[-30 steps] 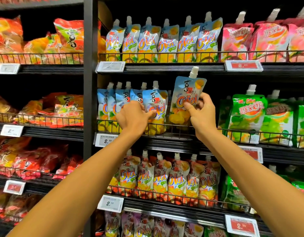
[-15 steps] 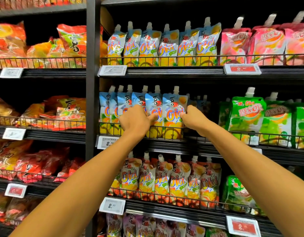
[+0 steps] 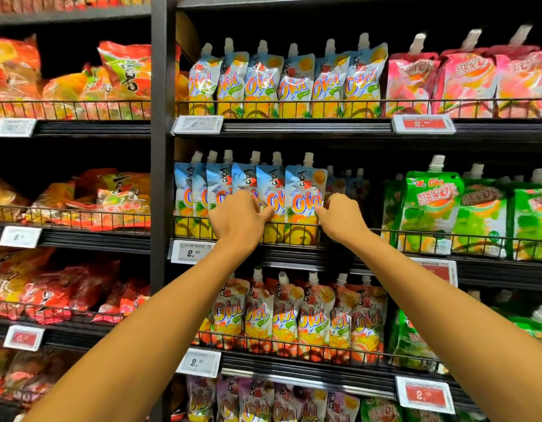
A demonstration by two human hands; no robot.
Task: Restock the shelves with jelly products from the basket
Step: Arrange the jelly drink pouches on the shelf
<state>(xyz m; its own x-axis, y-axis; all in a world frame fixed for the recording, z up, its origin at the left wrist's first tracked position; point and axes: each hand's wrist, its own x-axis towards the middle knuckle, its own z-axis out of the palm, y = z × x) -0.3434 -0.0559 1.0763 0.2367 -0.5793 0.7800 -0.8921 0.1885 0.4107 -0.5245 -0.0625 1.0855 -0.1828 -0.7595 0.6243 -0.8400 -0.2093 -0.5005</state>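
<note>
Pouch [image 3: 304,196], aloft moments ago, now seated on shelf [image 3: 294,254]: restocked. Right hand [image 3: 339,219] pinches its edge; left hand [image 3: 237,222] braces row [image 3: 218,184], grip hidden.

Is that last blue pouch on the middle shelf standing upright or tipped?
Upright. The blue pouch stands behind the wire rail, spout up, level with its row; the right hand holds its edge.

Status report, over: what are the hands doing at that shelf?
Left hand against the pouch row. Right hand pinching the end pouch, upright behind the wire rail. Nothing blocking.
</note>
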